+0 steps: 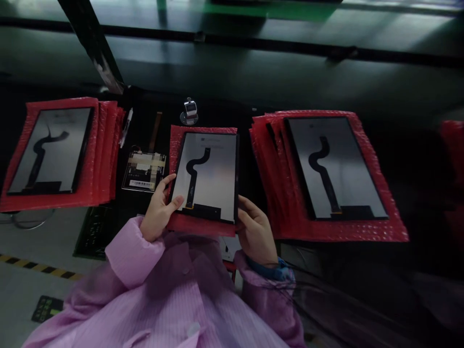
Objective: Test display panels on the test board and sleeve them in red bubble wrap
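Observation:
A display panel point(217, 179), silvery at the back with a curved black ribbon cable point(193, 176), lies over a red bubble-wrap sheet point(203, 225) in front of me. My left hand point(161, 208) grips the panel's lower left side, thumb on its face. At the lower right edge, my right hand point(255, 229) has its fingers curled against the panel's side. Some of those fingertips are hidden. To the left is a pile of red bubble wrap point(103, 159) with a similar panel point(54, 150) on top. Another such panel point(337, 169) tops the right-hand pile point(366, 232).
A small circuit module point(143, 170) with a barcode label and a ribbon lies left of centre. Beside it are a white pen point(126, 128) and a metal tally counter point(190, 110). More red wrap point(453, 159) shows at the far right. Cables hang near my right sleeve.

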A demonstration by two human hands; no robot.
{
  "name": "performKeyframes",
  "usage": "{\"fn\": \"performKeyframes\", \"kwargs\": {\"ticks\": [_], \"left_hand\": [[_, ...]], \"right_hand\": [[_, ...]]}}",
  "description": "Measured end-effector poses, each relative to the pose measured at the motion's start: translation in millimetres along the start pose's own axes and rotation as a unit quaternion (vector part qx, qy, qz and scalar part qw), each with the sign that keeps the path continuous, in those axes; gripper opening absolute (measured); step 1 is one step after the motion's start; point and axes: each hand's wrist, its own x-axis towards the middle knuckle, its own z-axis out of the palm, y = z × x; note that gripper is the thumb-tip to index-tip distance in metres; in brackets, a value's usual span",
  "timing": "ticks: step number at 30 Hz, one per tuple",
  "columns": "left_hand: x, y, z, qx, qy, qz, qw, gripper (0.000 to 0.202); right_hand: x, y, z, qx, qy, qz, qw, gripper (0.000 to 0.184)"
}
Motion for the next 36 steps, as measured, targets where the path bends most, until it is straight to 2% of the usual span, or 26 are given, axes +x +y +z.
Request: {"fn": "performKeyframes", "kwargs": {"ticks": [3,6,8,10,12,15,16,18,20,22,23,25,27,29,33,36], "left_hand": [[5,0,4.9,0.019,-0.008,0.005,1.000,0.081],[8,2,6.5,0.141,0.018,0.068,0.987,0.067],[8,7,5.3,0.273,0.054,0.141,0.950,0.053],[10,17,2.2,0.397,0.084,0.205,0.891,0.038],[16,32,-2.3,0.484,0.098,0.243,0.835,0.029],[43,60,-9.4,0.569,0.114,0.242,0.777,0.029],[57,69,-10.9,0.589,0.123,0.229,0.765,0.032],[88,84,-12.0,0.610,0.145,0.188,0.756,0.042],[117,93,-11.0,0.608,0.165,0.145,0.763,0.051],[139,97,-10.5,0.603,0.180,0.121,0.767,0.054],[145,98,-11.3,0.598,0.189,0.115,0.770,0.055],[152,98,-15.5,0.552,0.201,0.112,0.802,0.058],[154,98,-22.6,0.475,0.200,0.116,0.849,0.062],[156,98,-30.3,0.416,0.182,0.126,0.882,0.064],[169,96,-42.9,0.297,0.135,0.168,0.930,0.064],[179,92,-48.8,0.220,0.090,0.230,0.944,0.046]], "right_hand": [[4,2,-5,0.001,0.045,-0.033,0.998,0.052],[8,2,-9,-0.100,0.077,-0.080,0.989,0.052],[11,2,-12,-0.187,0.062,-0.096,0.976,0.053],[14,0,-15,-0.265,0.032,-0.110,0.957,0.057],[17,-5,-17,-0.344,0.043,-0.152,0.926,0.061],[22,-20,-15,-0.449,0.109,-0.242,0.853,0.056],[26,-28,-12,-0.470,0.112,-0.269,0.833,0.053],[37,-46,-1,-0.495,0.071,-0.320,0.804,0.045],[55,-63,17,-0.518,0.002,-0.376,0.768,0.039],[77,-75,38,-0.552,-0.058,-0.416,0.720,0.037],[88,-78,49,-0.572,-0.077,-0.420,0.700,0.038],[105,-77,65,-0.610,-0.096,-0.400,0.677,0.042],[115,-68,71,-0.633,-0.101,-0.374,0.670,0.050],[115,-57,69,-0.637,-0.109,-0.365,0.670,0.062],[102,-48,58,-0.643,-0.133,-0.339,0.673,0.081],[93,-51,58,-0.649,-0.147,-0.312,0.678,0.089]]}}
